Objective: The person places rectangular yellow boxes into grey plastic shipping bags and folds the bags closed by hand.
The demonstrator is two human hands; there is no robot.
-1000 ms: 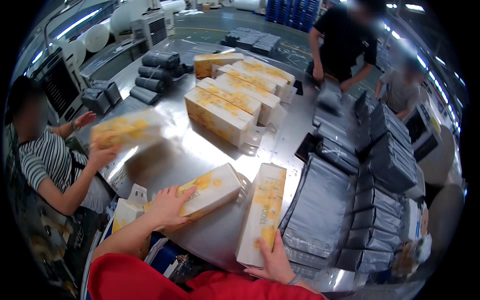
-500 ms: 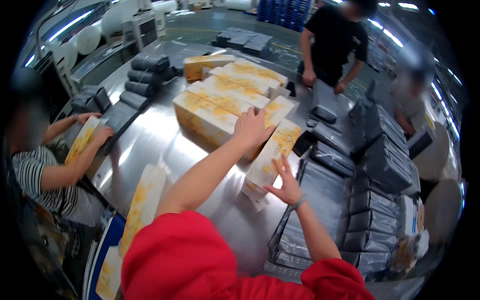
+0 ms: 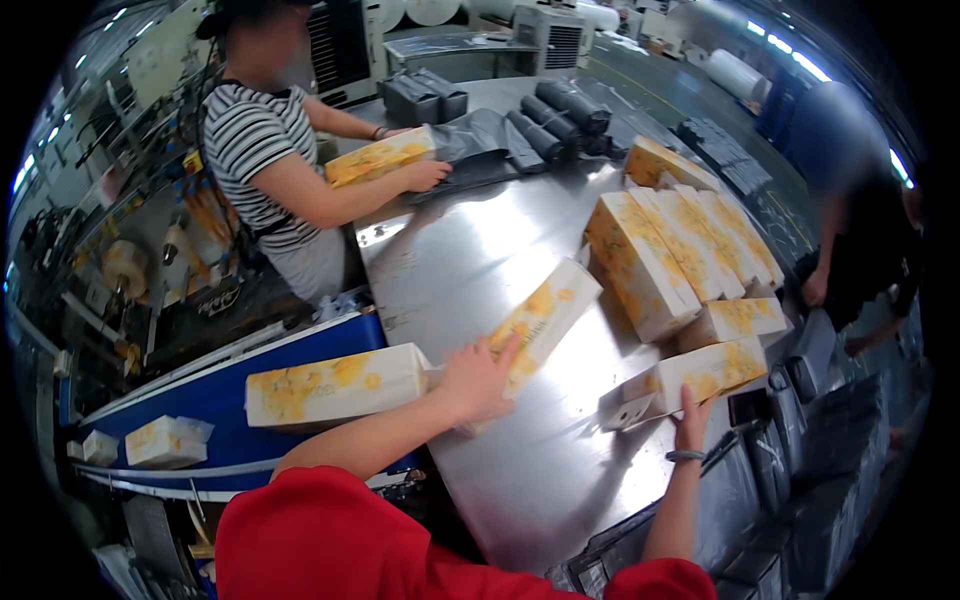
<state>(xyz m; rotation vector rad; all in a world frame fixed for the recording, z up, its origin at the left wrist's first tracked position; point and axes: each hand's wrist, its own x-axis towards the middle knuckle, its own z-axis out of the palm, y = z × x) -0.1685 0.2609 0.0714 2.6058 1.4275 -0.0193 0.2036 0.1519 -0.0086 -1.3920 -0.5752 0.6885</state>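
Note:
A long white tissue pack with yellow flower print [image 3: 543, 318] lies slantwise over the metal table [image 3: 460, 260]. My left hand [image 3: 482, 380] is closed over its near end, the thumb hidden from view. To the right, my right hand [image 3: 692, 418] grips the near side of a similar tissue pack [image 3: 712, 370], its fingers against the lower side and a flap of film at its left end. Behind that one, several matching tissue packs [image 3: 655, 255] stand side by side in a group.
At my left runs a blue conveyor belt [image 3: 340, 335] carrying a large tissue pack [image 3: 335, 387] and smaller-looking ones beyond. A co-worker in stripes [image 3: 262, 165] handles a pack and grey bags. Grey bags [image 3: 740, 490] are stacked at right; another person [image 3: 860, 230] stands beyond.
My view has turned left. My left hand has left the grouped packs and now holds another pack nearer the conveyor. My right hand stays at its pack, lower on the side.

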